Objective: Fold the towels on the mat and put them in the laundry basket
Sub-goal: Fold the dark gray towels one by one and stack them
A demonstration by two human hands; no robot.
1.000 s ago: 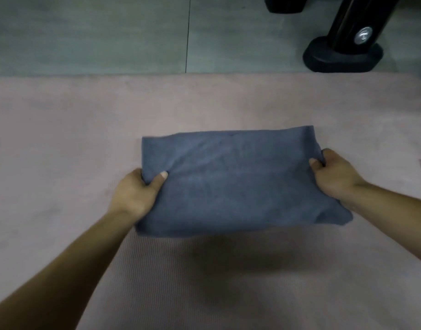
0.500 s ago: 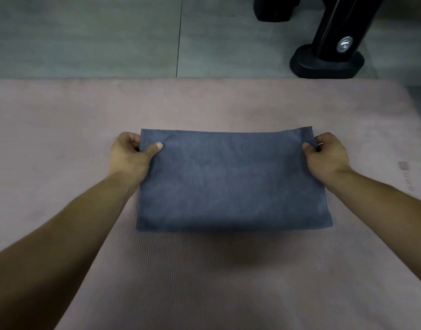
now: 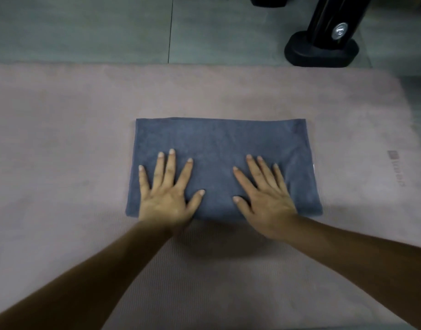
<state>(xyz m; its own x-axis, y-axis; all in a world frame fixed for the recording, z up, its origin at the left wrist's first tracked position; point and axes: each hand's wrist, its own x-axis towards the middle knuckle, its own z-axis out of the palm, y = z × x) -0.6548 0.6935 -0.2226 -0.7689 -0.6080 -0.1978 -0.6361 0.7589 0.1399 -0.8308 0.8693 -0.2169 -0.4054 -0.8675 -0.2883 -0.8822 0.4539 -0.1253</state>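
1. Towel: slate blue, lying flat as a squared rectangle near the middle of the pink mat, its long sides running from 9 to 3 o'clock. The edges look even, apart from a small pucker at the far corner toward 1 o'clock.
2. Left hand: palm down on the near part of the towel toward 7 o'clock, with the fingers straight and spread. It presses the cloth and grips nothing, and its heel overlaps the near edge.
3. Right hand: the same pose toward 5 o'clock, flat and splayed, holding nothing. The two thumbs point at each other with bare cloth between them.
4. Mat: it reaches well past the towel on every side. A faded label sits at 3 o'clock, apart from the cloth.
5. Floor: grey tiles beyond the mat at 12 o'clock. A black stand base rests on them toward 1 o'clock, well apart from the towel.
6. Progress, as a judgement: the rounded, thick near edge suggests this towel is already folded and is now being smoothed flat. It may take one more fold, 3 o'clock over to 9, before it is lifted. It has not yet gone into the laundry basket, which is out of view. No other towels show, so I cannot tell how many remain.
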